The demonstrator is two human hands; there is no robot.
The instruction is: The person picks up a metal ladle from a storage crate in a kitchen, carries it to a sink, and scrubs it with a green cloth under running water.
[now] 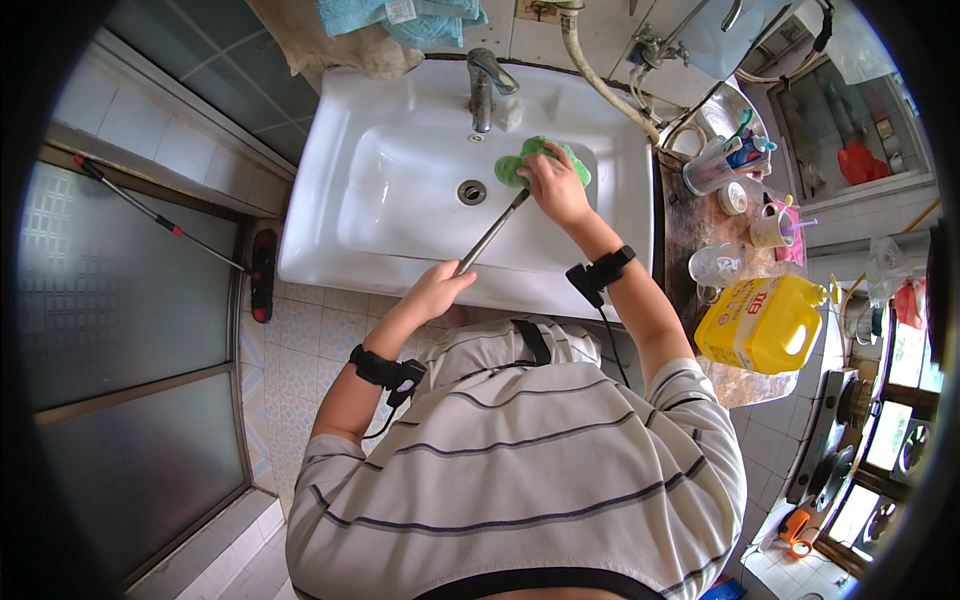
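Over the front rim of the white ceramic washbasin, my left hand grips the near end of a slim metal rod. The rod slants up and to the right, and its dark far end meets a green cloth in the basin. My right hand is closed on the cloth, right of the drain. What lies under its fingers is hidden. A chrome faucet stands at the basin's back edge. Each forearm wears a black strap with a cable.
On the wooden counter at the right stand a cup of toothbrushes, a glass, a mug and a yellow plastic jug. A long-handled brush leans at the left by frosted doors. Blue towels hang behind the basin.
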